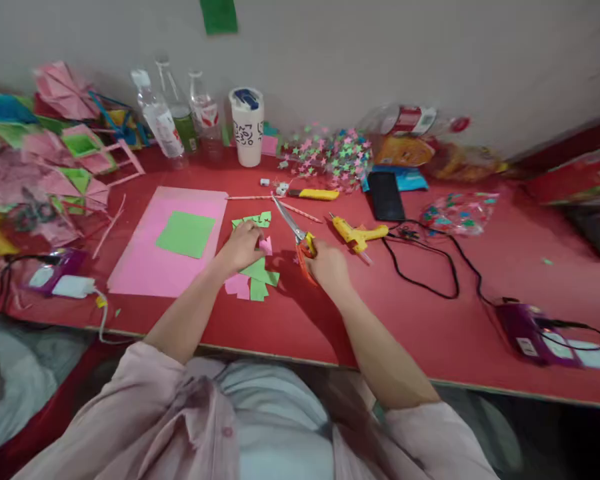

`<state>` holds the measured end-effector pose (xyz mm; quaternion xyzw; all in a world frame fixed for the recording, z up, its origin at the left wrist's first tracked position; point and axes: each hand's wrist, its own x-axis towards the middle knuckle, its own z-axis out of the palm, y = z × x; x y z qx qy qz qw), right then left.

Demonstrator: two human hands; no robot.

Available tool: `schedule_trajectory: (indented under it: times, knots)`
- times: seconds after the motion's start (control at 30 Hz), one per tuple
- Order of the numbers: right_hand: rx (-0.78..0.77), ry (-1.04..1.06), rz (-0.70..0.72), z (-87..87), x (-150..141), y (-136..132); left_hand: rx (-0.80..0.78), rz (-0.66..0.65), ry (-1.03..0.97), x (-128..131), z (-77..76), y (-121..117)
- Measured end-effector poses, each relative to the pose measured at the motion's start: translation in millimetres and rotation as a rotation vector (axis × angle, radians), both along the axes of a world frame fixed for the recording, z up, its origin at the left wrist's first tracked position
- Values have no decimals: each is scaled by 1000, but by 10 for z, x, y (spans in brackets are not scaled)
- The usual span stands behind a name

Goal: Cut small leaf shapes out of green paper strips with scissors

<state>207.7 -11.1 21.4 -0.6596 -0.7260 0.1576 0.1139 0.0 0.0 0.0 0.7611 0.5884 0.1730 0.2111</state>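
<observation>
My right hand grips a pair of scissors by the yellow and orange handle, with the blades pointing up and to the left over the red table. Beside it, my left hand is closed with its fingertips at a small pink paper piece. Green paper scraps lie just beyond the left fingers. More green cut pieces and pink scraps lie below that hand. To its left, a green paper sheet rests on a larger pink sheet.
A yellow glue gun, a black phone and a yellow cutter lie to the right and beyond the hands. Bottles and a white cup stand by the wall. Paper crafts crowd the left; cables cross the right.
</observation>
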Motion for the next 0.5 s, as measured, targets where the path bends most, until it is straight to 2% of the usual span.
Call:
schedule_trajectory:
  times: [0.1, 0.2, 0.3, 0.4, 0.5]
  knots:
    - [11, 8, 9, -20, -16, -16, 27, -16, 1, 31, -14, 11]
    - [23, 67, 5, -38, -27, -18, -17, -8, -118, 65, 20, 2]
    - [14, 188, -26, -49, -48, -25, -160, 26, -462, 91, 95, -26]
    - [-74, 440, -21, -35, -94, -76, -303, 4, -838, 110, 151, -55]
    - [-267, 755, 11, 13, -142, -165, -390, -50, -992, 136, 168, -76]
